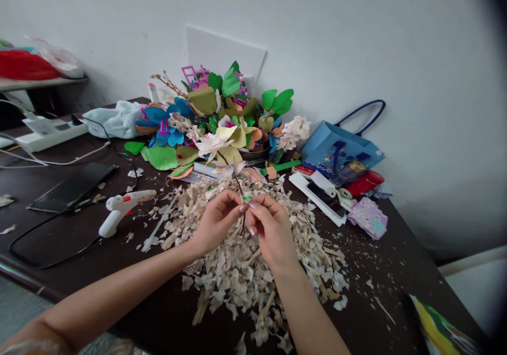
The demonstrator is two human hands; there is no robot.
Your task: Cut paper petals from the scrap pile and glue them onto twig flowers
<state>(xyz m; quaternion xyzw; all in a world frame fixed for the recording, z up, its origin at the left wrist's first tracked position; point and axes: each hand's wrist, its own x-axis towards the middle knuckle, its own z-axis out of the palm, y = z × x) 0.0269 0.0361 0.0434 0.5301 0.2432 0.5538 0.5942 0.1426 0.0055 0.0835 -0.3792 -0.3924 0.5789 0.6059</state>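
Observation:
Over the middle of the table, my left hand (220,218) and my right hand (274,228) meet at a thin brown flower stem (239,184). Both are closed in a pinch on it. A small green piece (246,198) shows between the fingertips, its kind unclear. Pale pinkish-white petals sit on the stem above my fingers, with a white flower (214,143) at the top, leaning left. The lower stem shows below my right fingers. Beneath both hands spreads a heap of pale, torn petal-like scraps (233,270).
A white glue gun (114,215) with a black cord lies left, near a dark tablet-like slab (73,186). Colourful craft flowers and leaves (233,106) crowd the back by the wall. A blue bag (336,146), a phone (325,199) and a purple cloth (368,217) are at right.

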